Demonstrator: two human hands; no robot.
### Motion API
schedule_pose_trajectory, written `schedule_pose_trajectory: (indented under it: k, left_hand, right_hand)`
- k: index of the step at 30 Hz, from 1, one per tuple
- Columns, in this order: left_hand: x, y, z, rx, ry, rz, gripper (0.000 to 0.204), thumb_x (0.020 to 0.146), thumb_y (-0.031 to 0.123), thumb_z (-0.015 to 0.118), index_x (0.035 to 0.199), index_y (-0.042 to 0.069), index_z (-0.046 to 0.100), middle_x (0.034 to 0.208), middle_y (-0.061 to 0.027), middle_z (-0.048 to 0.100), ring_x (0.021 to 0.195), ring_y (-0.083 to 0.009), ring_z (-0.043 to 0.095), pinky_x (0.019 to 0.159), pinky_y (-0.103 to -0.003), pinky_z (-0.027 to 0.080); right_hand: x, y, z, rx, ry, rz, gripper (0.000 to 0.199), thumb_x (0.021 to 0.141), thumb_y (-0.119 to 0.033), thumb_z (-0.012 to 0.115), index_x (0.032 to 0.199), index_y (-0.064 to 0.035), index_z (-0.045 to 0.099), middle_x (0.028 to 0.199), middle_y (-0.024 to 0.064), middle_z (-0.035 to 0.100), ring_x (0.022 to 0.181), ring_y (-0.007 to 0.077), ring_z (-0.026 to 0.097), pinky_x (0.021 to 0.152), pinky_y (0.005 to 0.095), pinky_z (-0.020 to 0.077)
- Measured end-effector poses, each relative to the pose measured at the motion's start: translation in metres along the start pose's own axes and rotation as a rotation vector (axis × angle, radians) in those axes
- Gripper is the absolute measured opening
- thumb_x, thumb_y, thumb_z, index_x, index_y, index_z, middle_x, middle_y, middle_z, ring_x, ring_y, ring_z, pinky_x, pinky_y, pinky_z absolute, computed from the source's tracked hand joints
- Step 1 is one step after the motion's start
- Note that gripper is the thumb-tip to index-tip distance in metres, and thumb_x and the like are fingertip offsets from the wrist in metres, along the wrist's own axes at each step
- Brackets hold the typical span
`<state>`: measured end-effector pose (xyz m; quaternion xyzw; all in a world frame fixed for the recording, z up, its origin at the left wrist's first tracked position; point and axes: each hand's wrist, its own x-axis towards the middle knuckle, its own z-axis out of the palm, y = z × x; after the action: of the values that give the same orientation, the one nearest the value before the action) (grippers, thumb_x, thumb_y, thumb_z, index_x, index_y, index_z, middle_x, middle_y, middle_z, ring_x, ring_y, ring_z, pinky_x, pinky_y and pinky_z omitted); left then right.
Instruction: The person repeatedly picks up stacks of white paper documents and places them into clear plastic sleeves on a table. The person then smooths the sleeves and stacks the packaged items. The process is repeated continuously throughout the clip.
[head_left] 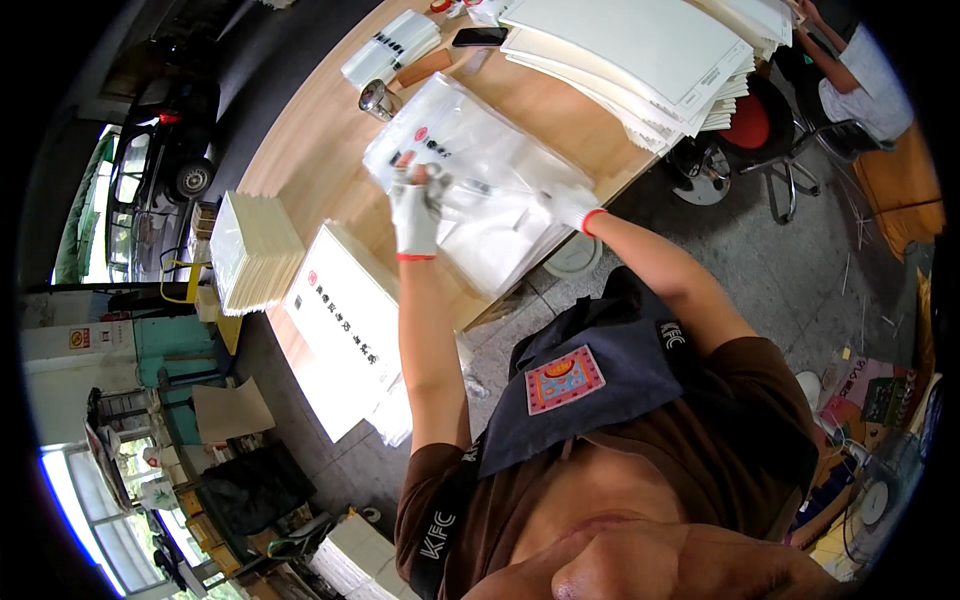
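A pile of clear plastic bags (500, 150) with red and black print lies on the wooden table in front of me. Both my hands wear white gloves with red cuffs. My left hand (415, 208) is over the near left part of the pile, its bare fingertips bent and closed on the film of a plastic bag. At the pile's right edge, my right hand (572, 207) pinches the film; its fingers are partly blurred. Left of my left forearm is a stack of white printed boards (340, 315), reaching over the table's near edge.
Large cream sheets (630, 50) are stacked at the far right. Another board stack (255, 250) stands at the left edge. Beyond the bags are a metal cup (378, 100), a phone (480, 37) and packaged bags (390, 48). A person (865, 85) sits at right near a red-seated chair (745, 120).
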<state>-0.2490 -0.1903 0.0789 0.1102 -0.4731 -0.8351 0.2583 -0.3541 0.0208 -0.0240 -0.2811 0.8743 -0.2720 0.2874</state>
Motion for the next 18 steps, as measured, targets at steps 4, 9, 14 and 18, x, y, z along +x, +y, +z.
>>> schedule_pose_trajectory:
  k: [4, 9, 14, 18]
  left_hand:
    - [-0.008, 0.021, 0.028, 0.572, -0.148, -0.068, 0.025, 0.093, 0.007, 0.05, 0.118, 0.006, 0.048, 0.105, -0.0107, 0.066, 0.056, -0.0079, 0.051, 0.059, -0.025, 0.049]
    - [-0.055, -0.018, 0.108, 1.19, -0.452, 0.268, 0.028, 0.082, 0.0, 0.054, 0.107, 0.01, 0.061, 0.092, -0.0127, 0.066, 0.069, -0.0233, 0.062, 0.058, -0.033, 0.048]
    - [-0.13, -0.033, 0.153, 1.087, -0.606, 0.152, 0.02, 0.085, 0.001, 0.057, 0.103, 0.006, 0.063, 0.09, -0.0141, 0.065, 0.079, -0.0252, 0.064, 0.072, -0.031, 0.05]
    - [-0.128, -0.05, 0.153, 1.051, -0.675, 0.387, 0.022, 0.087, 0.001, 0.055, 0.105, 0.007, 0.063, 0.093, -0.0133, 0.065, 0.087, -0.0258, 0.065, 0.075, -0.031, 0.049]
  right_hand:
    - [-0.022, -0.016, -0.043, 0.099, -0.135, -0.084, 0.049, 0.092, -0.046, 0.041, 0.104, -0.0041, 0.063, 0.097, 0.0127, 0.066, 0.083, 0.0228, 0.064, 0.075, 0.0389, 0.0491]
    - [-0.014, -0.078, -0.029, 0.136, 0.125, -0.387, 0.04, 0.092, -0.033, 0.044, 0.119, -0.0057, 0.055, 0.105, 0.0122, 0.064, 0.093, 0.0241, 0.061, 0.083, 0.0369, 0.0467]
    - [-0.034, -0.08, -0.021, -0.165, 0.066, -0.373, 0.034, 0.088, -0.03, 0.05, 0.113, -0.0092, 0.059, 0.096, 0.0105, 0.065, 0.087, 0.0253, 0.063, 0.079, 0.0373, 0.0481]
    - [-0.084, -0.049, -0.067, -0.336, -0.02, -0.305, 0.029, 0.085, -0.028, 0.054, 0.109, -0.0121, 0.062, 0.088, 0.0092, 0.065, 0.082, 0.0263, 0.064, 0.075, 0.0377, 0.0493]
